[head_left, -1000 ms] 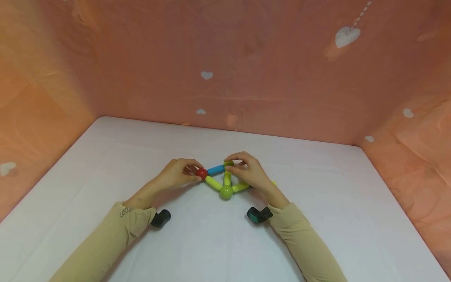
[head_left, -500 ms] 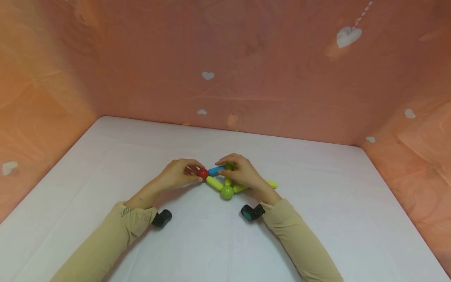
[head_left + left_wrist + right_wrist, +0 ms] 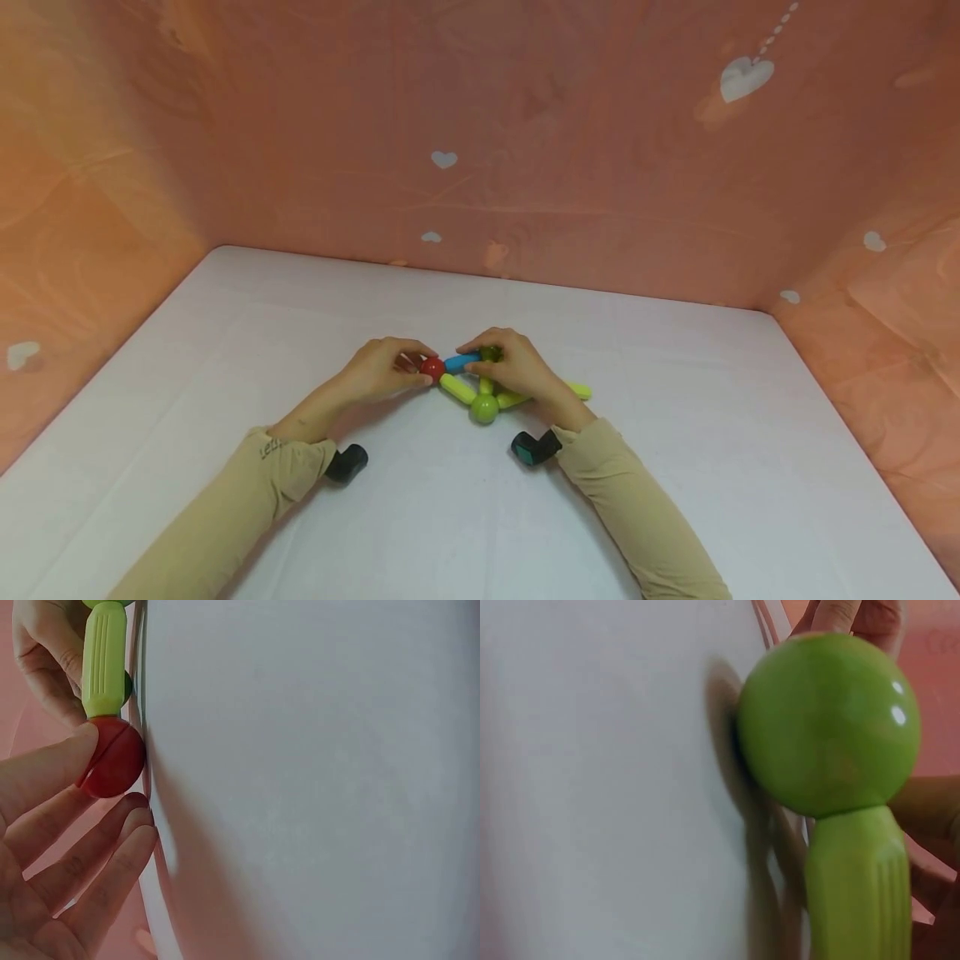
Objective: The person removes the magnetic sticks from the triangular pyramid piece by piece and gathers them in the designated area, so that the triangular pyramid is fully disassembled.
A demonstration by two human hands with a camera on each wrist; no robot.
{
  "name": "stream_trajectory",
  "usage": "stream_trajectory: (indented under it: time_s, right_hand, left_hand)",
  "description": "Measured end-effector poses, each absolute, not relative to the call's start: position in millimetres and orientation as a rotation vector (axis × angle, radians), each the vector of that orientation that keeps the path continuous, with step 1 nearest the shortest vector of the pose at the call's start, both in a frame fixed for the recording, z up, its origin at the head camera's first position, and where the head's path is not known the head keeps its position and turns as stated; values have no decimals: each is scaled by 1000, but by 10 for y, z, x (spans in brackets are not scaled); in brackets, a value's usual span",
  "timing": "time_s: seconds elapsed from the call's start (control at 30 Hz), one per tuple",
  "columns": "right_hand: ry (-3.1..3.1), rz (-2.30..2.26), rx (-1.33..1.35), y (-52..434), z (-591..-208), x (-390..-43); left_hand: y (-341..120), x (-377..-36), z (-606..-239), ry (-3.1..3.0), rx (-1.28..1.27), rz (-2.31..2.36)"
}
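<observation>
Ball-and-stick toy pieces are joined in a triangle on the white table. My left hand (image 3: pixel 378 371) pinches the red ball (image 3: pixel 432 370) at its left corner; the left wrist view shows the thumb on that red ball (image 3: pixel 116 757). A blue stick (image 3: pixel 459 363) runs from it to a far green ball (image 3: pixel 491 353). My right hand (image 3: pixel 523 368) grips this far ball from above, its thumb by the blue stick. Yellow-green sticks (image 3: pixel 457 389) meet at the near green ball (image 3: pixel 484 408), which looms large in the right wrist view. The right hand partly covers another stick (image 3: pixel 577 391) pointing right.
The white tabletop (image 3: pixel 450 517) spreads around the toy. Orange cloth (image 3: pixel 525 167) with white hearts hangs behind and at both sides. Black wrist devices (image 3: pixel 347 463) sit under both tan sleeves (image 3: pixel 247 500).
My right hand has shifted a little left and now covers more of the far green ball and the end of the blue stick. The left hand stays on the red ball.
</observation>
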State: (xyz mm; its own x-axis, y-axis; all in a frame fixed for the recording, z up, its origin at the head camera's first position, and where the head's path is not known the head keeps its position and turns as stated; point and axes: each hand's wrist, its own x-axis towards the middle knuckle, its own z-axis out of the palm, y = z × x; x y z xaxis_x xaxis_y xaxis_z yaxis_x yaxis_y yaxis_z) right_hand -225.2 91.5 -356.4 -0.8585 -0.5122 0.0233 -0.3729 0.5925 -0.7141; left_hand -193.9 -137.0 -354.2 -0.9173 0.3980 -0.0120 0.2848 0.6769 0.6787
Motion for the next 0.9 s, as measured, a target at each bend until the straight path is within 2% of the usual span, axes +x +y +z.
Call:
stream_trajectory:
  time_s: [0.47, 0.73, 0.9]
  right_hand:
    - [2714, -1125, -800, 906, -3632, -2263]
    - [2803, -1200, -569, 925, -3670, -2288]
    - [2778, -1212, -565, 942, -3662, -2295]
  left_hand:
    - [-1347, -1913, -3537, 2735, 539, 1071]
    - [-1324, -1894, -3529, 2739, 534, 1041]
    - [-1323, -1905, -3533, 2744, 522, 1038]
